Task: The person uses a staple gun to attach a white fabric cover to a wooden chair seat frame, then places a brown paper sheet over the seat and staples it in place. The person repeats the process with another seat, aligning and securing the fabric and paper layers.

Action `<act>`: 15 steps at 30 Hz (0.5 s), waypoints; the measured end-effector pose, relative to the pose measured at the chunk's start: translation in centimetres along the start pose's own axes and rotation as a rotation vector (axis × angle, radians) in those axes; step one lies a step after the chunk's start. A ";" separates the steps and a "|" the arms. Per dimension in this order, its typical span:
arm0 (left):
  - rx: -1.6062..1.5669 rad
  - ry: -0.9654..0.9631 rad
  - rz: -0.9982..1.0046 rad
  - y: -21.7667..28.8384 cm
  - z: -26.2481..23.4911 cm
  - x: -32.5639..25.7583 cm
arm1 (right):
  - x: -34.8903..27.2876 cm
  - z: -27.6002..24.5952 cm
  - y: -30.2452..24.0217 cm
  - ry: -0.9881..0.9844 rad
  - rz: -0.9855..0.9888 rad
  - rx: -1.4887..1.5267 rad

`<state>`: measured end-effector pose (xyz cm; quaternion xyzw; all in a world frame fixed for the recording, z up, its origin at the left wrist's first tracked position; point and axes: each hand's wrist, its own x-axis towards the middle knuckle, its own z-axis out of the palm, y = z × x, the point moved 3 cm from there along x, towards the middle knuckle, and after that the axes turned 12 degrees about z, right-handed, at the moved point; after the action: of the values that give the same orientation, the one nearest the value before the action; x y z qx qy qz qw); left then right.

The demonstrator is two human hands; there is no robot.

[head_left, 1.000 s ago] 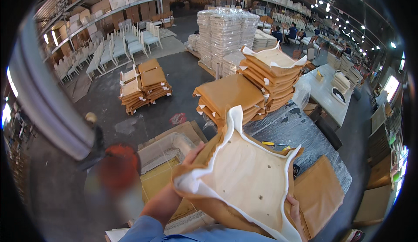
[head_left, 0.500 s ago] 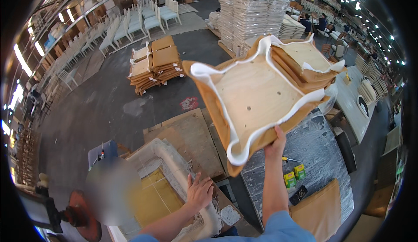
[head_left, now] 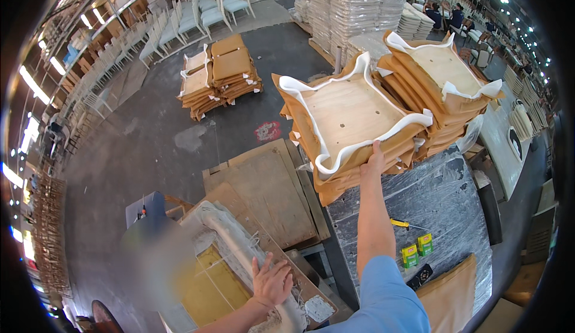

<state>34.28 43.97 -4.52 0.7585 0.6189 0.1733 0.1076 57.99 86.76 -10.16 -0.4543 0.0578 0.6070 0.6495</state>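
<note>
A chair seat (head_left: 350,108) with a bare plywood underside, tan leather-like cover and white padding round its rim lies on a stack at the far side of the work table. My right hand (head_left: 374,160) grips its near edge, thumb on top and the other fingers hidden below. Beside it, to the right, rises another stack of such seats (head_left: 446,72). My left hand (head_left: 272,283) rests with fingers spread on the padded rim of a fixture (head_left: 230,228), which has a yellowish panel (head_left: 218,279) inside.
On the grey work table (head_left: 395,198) lie a yellow-handled tool (head_left: 399,223), green-and-yellow boxes (head_left: 410,255), a dark device (head_left: 420,276) and a tan sheet (head_left: 449,294). More seats (head_left: 230,66) are piled on the floor. Wrapped stacks (head_left: 353,15) stand behind. A blurred patch hides part of the lower left.
The seat in my right hand has come down from a raised tilt onto the left stack. My left hand stays on the padded rim. The whole view has shifted slightly.
</note>
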 end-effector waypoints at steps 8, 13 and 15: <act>-0.095 0.131 0.266 1.1 -0.1 3.7 | 3.0 -2.7 -13.1 -0.078 -0.416 -0.009; 0.020 -0.021 0.110 0.3 -0.7 -1.2 | -7.0 -11.0 0.7 0.054 -0.192 -0.345; -0.021 0.006 0.175 0.8 -0.6 -1.3 | -12.1 -18.2 0.4 0.175 -0.296 -0.423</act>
<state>34.52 42.48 -3.84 0.8079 0.5488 0.1909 0.0982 63.25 65.80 -13.36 -0.6341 -0.0813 0.4626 0.6143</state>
